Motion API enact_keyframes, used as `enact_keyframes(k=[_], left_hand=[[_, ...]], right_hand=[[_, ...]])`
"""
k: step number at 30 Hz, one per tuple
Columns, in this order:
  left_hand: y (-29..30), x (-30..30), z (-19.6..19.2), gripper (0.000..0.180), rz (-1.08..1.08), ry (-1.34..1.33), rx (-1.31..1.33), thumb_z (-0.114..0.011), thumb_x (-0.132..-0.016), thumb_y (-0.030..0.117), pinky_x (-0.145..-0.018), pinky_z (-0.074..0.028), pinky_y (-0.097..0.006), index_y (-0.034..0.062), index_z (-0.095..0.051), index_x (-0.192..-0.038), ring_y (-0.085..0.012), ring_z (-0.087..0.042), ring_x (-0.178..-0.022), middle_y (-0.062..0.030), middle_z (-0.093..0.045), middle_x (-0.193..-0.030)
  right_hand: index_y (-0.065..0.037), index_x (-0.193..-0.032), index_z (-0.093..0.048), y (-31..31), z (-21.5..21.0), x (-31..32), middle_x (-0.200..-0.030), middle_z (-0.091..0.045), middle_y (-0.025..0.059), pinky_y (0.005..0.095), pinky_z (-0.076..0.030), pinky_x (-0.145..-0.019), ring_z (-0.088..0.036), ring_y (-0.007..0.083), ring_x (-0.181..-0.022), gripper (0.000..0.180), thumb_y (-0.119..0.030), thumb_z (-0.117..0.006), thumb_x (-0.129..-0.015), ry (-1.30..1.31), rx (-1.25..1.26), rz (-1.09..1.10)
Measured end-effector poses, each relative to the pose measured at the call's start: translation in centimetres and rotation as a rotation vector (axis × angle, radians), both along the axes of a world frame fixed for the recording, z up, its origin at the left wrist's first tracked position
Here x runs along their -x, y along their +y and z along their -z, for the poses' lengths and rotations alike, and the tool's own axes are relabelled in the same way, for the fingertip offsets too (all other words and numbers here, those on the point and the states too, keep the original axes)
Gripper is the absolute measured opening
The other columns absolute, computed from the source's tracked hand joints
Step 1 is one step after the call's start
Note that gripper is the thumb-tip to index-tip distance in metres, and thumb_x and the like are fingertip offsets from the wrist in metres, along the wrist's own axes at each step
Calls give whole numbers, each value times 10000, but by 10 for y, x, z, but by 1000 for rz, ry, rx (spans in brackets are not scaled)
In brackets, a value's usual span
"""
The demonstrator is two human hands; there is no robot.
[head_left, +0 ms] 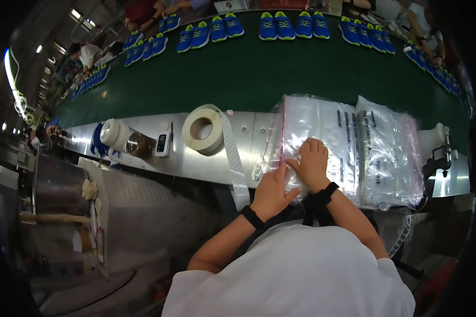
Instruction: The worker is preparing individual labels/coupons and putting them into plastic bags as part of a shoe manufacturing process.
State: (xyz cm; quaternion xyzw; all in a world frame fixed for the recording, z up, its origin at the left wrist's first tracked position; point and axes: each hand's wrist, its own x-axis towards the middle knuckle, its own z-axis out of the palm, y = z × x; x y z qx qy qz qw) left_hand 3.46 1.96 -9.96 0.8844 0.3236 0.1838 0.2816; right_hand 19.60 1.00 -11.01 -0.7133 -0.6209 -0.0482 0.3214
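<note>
Both my hands are at a pile of clear plastic bags [301, 113] with a red edge strip. My left hand [269, 195] is at the pile's left edge, index finger on the plastic and thumb spread away. My right hand [313, 162] lies on top of the bags, fingers side by side and thumb reaching left toward the left hand's fingertip. Neither hand visibly grips a bag. To the right, a second pile of printed clear bags [386, 153] adjoins the first.
On the metal ledge left of the bags are a label roll [212, 141] with its strip hanging over the edge, a small device with a screen [163, 143] and a bottle [119, 136]. Beyond runs a green conveyor belt [211, 79] bearing blue shoes [276, 26]. A tape dispenser [440, 158] stands right.
</note>
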Motion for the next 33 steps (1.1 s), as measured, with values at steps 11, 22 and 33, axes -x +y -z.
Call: enact_keyframes(k=[11,22,33], left_hand=[[51,-41,-50,395,290,-637,865,-416,-929,291,-851,-459,-360,-24,-469,-1162,-288,-572,-1003,-163,-566,-1118],[83,-107,2,335,56,-188,1068,-382,-935,263,-758,-515,-360,13,-460,-1145,-197,-605,-873,-105,-585,-1020],[64,-14,-64,671,8,-424,1496,-356,-918,487,-771,-506,-410,90,-113,-1401,-432,-501,-1084,-219,-171,-1428]], right_hand=[[-5,-787,-574,-24,11,-38,-717,-478,91,289,-401,-583,-499,201,-676,101,-102,-592,-810,743,41,-119],[13,-896,-550,-34,-38,-65,-960,-525,61,248,-386,-802,-502,138,-887,90,-63,-523,-854,918,11,-320],[-38,-1037,-567,-44,-21,-32,-963,-591,118,343,-498,-669,-570,291,-885,364,-110,-636,-687,-8,237,-281]])
